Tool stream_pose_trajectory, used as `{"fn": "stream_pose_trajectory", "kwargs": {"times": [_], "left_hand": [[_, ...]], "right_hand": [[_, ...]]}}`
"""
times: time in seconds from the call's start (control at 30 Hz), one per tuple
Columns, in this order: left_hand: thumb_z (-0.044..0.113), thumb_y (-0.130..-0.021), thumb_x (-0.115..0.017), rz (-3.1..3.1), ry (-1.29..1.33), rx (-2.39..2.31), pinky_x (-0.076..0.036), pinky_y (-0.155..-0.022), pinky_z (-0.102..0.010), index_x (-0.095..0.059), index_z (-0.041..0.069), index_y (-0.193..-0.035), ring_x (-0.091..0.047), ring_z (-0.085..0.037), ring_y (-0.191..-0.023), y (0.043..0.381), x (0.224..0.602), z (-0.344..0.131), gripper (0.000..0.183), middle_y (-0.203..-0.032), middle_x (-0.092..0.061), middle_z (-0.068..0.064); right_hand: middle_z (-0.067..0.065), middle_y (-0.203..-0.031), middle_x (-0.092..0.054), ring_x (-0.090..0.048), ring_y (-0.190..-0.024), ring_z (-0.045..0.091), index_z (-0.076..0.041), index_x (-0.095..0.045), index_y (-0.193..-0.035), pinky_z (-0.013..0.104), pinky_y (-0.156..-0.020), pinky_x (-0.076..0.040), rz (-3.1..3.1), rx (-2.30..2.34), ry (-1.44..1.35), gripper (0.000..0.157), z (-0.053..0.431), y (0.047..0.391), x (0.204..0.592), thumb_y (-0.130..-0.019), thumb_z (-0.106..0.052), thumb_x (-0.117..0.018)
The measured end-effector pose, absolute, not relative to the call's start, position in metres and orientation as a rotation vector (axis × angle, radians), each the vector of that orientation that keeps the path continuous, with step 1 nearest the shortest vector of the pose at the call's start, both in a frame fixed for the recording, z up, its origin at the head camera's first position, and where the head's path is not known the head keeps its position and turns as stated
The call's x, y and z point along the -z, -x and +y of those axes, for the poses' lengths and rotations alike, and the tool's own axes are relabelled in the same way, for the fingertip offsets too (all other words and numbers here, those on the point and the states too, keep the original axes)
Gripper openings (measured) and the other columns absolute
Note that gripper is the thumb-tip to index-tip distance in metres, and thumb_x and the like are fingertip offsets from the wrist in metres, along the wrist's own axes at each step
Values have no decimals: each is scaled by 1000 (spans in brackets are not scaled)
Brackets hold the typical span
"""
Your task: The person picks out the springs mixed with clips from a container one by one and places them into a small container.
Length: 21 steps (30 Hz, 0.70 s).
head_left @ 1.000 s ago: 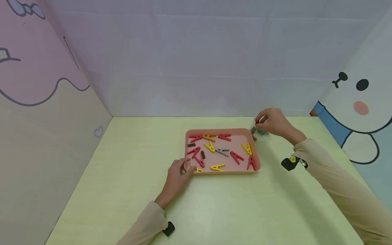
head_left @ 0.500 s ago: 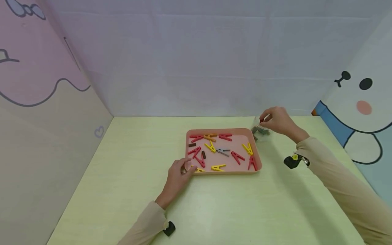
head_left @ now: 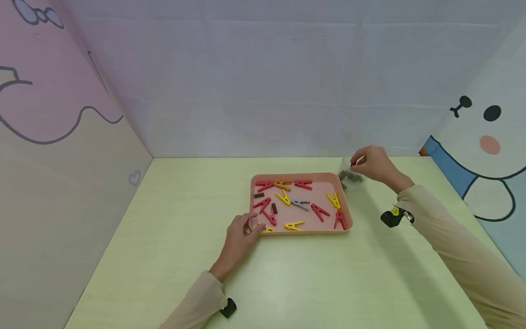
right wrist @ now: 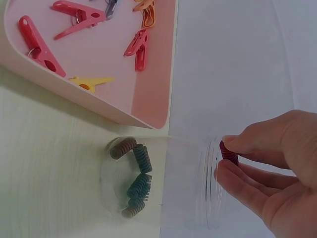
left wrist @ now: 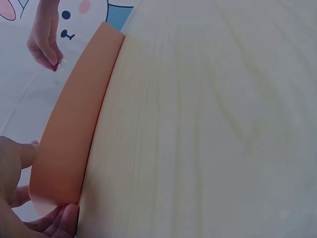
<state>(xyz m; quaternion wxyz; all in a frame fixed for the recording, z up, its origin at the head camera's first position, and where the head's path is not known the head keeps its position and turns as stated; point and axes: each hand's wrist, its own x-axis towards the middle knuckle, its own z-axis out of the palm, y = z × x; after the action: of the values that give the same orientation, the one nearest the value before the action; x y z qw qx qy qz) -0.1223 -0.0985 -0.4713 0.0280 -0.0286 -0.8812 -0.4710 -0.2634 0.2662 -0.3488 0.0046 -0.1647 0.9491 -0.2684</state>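
My right hand (head_left: 375,164) pinches a dark red coil spring (right wrist: 229,152) between thumb and fingers. It is at the rim of a clear jar (right wrist: 209,191), behind the tray's right end. Several dark green and brown springs (right wrist: 141,157) lie at the jar's bottom. My left hand (head_left: 239,236) holds the near left corner of a pink tray (head_left: 304,231), fingers outside the wall and thumb at the near rim. In the tray lie red, yellow, orange and grey clothes pegs (head_left: 319,212), spread apart, and two dark brown springs (head_left: 274,208).
The tray and jar stand on a pale wood-grain table (head_left: 185,205). A whitish sheet (head_left: 279,91) rises behind the table's far edge, and printed panels (head_left: 489,151) stand on both sides. The jar is close to the tray's far right corner.
My right hand has shifted slightly right with the red spring and is now at the jar's mouth. My left hand keeps its hold on the tray corner.
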Motion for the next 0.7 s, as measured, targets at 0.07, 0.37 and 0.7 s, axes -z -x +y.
{"fn": "stream_pose_trajectory", "kwargs": {"times": [0.07, 0.37, 0.7], "left_hand": [[36, -86, -69, -2726, 91, 1449, -44, -64, -24, -61, 9, -122, -47, -17, -81, 122, 471, -99, 45, -94, -51, -7], [36, -87, -69, -2711, 114, 1446, -43, -63, -24, -62, 8, -121, -47, -18, -80, 122, 471, -98, 45, -93, -51, -8], [37, -86, -69, -2723, 98, 1448, -44, -64, -25, -61, 9, -121, -48, -18, -81, 122, 472, -98, 46, -96, -52, -8]], "right_hand": [[22, -88, -67, -65, -73, 30, 6, -69, -89, 35, -58, -50, 2974, 848, 514, 11, 266, 264, 350, -81, -2, -69], [26, -92, -66, -65, -78, 35, 8, -69, -91, 42, -62, -53, 3007, 849, 494, 14, 268, 265, 354, -82, -2, -68], [30, -102, -63, -64, -85, 39, 10, -68, -97, 46, -67, -54, 2995, 867, 462, 19, 267, 264, 355, -84, -5, -66]]}}
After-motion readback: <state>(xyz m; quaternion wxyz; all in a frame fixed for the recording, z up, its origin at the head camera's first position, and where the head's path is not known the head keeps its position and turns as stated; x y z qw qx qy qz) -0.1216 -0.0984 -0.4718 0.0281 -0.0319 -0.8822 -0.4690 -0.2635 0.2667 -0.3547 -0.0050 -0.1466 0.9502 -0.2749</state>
